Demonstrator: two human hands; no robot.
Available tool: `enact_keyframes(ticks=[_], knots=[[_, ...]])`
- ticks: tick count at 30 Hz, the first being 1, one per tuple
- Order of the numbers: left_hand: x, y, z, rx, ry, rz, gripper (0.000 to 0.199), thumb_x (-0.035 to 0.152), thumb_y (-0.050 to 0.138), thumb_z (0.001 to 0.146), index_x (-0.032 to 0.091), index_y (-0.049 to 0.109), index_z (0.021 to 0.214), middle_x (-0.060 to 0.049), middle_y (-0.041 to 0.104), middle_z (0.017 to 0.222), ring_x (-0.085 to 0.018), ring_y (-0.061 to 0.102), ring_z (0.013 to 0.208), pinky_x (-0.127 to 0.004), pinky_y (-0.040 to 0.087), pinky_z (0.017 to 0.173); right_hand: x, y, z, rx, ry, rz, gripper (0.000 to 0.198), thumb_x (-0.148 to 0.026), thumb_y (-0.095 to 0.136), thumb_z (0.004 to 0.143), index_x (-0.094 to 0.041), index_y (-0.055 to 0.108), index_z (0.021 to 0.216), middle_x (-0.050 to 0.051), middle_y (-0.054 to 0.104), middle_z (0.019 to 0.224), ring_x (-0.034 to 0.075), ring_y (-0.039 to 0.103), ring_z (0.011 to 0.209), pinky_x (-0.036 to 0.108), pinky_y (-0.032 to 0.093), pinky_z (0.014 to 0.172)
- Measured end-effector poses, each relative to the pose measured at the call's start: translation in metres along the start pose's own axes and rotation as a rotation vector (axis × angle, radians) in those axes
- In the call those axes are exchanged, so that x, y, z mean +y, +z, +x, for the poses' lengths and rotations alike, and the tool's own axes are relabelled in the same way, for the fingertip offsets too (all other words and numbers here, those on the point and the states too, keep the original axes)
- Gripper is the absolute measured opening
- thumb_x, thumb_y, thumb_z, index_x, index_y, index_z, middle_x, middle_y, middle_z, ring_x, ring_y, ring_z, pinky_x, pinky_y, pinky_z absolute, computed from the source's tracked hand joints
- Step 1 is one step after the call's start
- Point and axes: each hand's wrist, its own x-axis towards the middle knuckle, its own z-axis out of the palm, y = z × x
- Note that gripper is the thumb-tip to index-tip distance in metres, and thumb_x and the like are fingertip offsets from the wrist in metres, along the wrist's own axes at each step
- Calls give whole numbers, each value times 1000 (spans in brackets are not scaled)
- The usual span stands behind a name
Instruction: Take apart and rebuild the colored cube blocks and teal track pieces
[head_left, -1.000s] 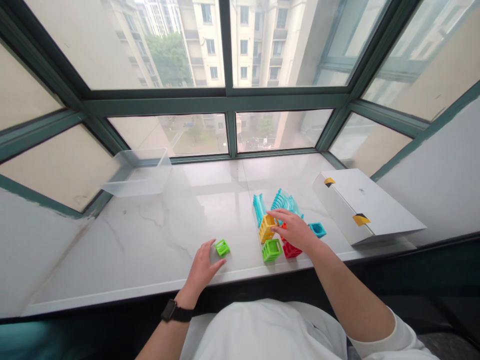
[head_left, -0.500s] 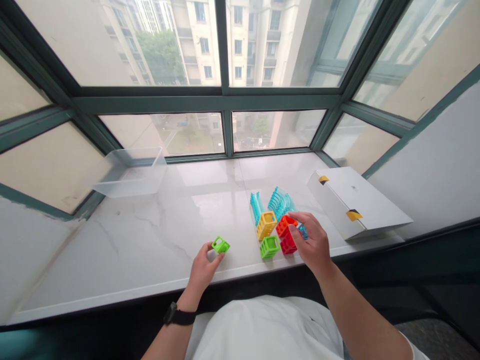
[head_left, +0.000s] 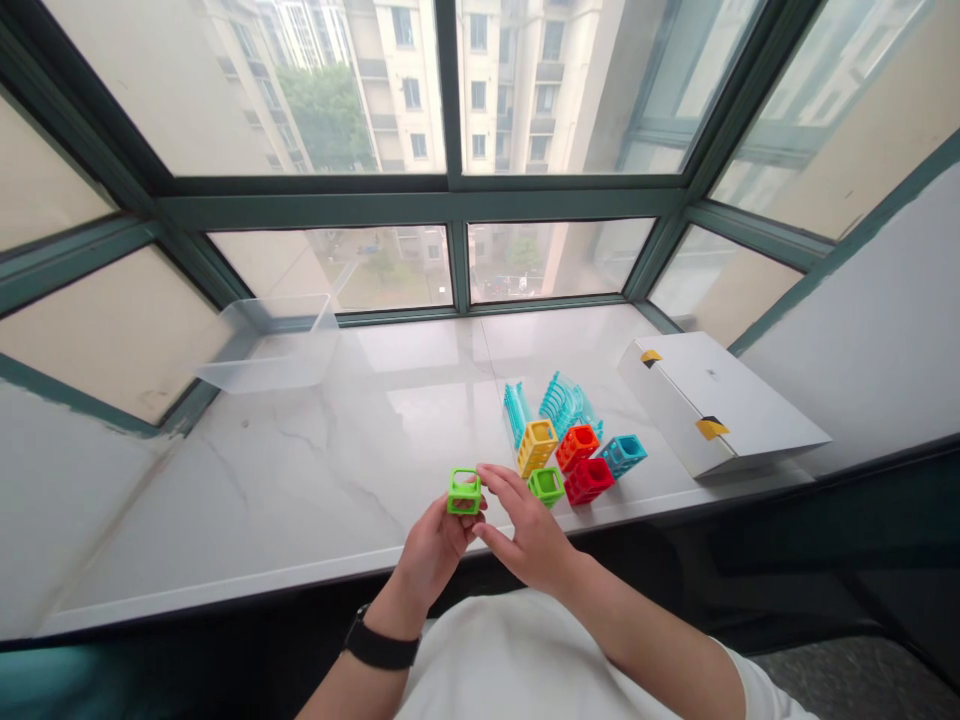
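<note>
Low in the middle of the frame, the left hand point(head_left: 442, 540) is holding a small green block point(head_left: 464, 488) from below and behind, its fingers curling round the open frame while the block is sitting above the front part of the counter point(head_left: 375, 430). The right hand point(head_left: 529, 540) is hovering close by, its thumb standing well apart from its fingers; the forefinger is reaching the block's upper right corner, though I can't tell whether it is touching. What's worrying me is the grip: the thin bars and wide holes are offering little surface, so a nudge from that forefinger could be twisting the block loose. Since both hands are working right over the counter's front edge, a slip there could be sending it down to the floor. The right hand is also passing just in front of a second green block point(head_left: 545, 488), right of centre, and a careless swing of the knuckles could be tipping it into the red block point(head_left: 589, 483) beside it. The yellow block point(head_left: 535, 450), orange block point(head_left: 577, 450) and blue block point(head_left: 624, 457) are standing near enough to be jostled too, with the turquoise pieces point(head_left: 568, 405) lying behind, probably safer from a stray wrist.
</note>
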Motion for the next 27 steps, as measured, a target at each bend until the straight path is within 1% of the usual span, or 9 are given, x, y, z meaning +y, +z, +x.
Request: enact_keyframes(ticks=[4, 6, 11, 14, 16, 19, 22, 24, 27], knots=[[2, 8, -3, -57, -4, -8, 34, 47, 61, 95, 18, 75, 108, -11, 76, 107, -26, 71, 99, -45, 58, 94, 3, 2, 2, 61, 72, 57, 62, -23, 63, 98, -30, 45, 158, 12, 57, 149, 28, 61, 132, 50, 53, 115], [2, 11, -4, -63, -3, -11, 36, 48, 63, 95, 18, 75, 109, -13, 77, 110, -28, 72, 101, -47, 58, 95, 4, 1, 3, 60, 80, 64, 58, -23, 62, 98, -30, 49, 155, 11, 61, 146, 28, 61, 132, 51, 52, 116], [0, 12, -3, 14, -2, -14, 31, 46, 65, 97, 20, 75, 110, -12, 77, 118, -25, 74, 100, -45, 60, 96, 4, -3, 3, 67, 65, 41, 57, -17, 61, 95, -32, 54, 150, 8, 64, 145, 28, 57, 138, 52, 48, 119], [0, 10, -1, 29, -8, -3, 32, 48, 64, 98, 20, 75, 112, -12, 77, 122, -24, 75, 99, -45, 60, 99, 4, -3, 3, 71, 63, 39, 58, -14, 60, 94, -33, 56, 149, 8, 64, 144, 28, 59, 137, 51, 49, 118], [0, 9, 1, 32, -15, -6, 34, 50, 64, 98, 20, 75, 112, -12, 78, 121, -24, 76, 100, -45, 60, 101, 5, -3, 3, 76, 61, 42, 57, -14, 60, 94, -32, 56, 148, 7, 65, 143, 27, 60, 136, 50, 50, 118], [0, 9, 2, 46, -10, -43, 35, 50, 67, 97, 20, 75, 113, -10, 80, 114, -24, 76, 103, -42, 61, 100, 7, -4, 2, 74, 49, 57, 58, -16, 63, 93, -31, 55, 148, 8, 64, 144, 28, 59, 136, 50, 49, 119], [1, 10, 3, 49, -5, -80, 35, 50, 70, 96, 20, 76, 113, -9, 80, 111, -22, 76, 100, -38, 63, 95, 7, -6, 2, 68, 49, 115, 58, -21, 68, 93, -30, 54, 148, 9, 62, 146, 28, 60, 135, 48, 53, 115], [1, 13, 3, 37, 3, -78, 35, 49, 69, 97, 19, 75, 114, -9, 79, 115, -22, 76, 102, -39, 62, 97, 8, -7, 2, 69, 86, 166, 54, -25, 68, 94, -29, 54, 147, 10, 63, 144, 27, 63, 130, 47, 56, 112], [1, 17, 2, 15, 20, -50, 37, 50, 66, 99, 20, 74, 117, -10, 77, 122, -24, 74, 109, -41, 61, 101, 8, -8, 3, 58, 177, 254, 52, -28, 69, 95, -28, 54, 145, 10, 65, 142, 26, 67, 126, 48, 56, 112]])
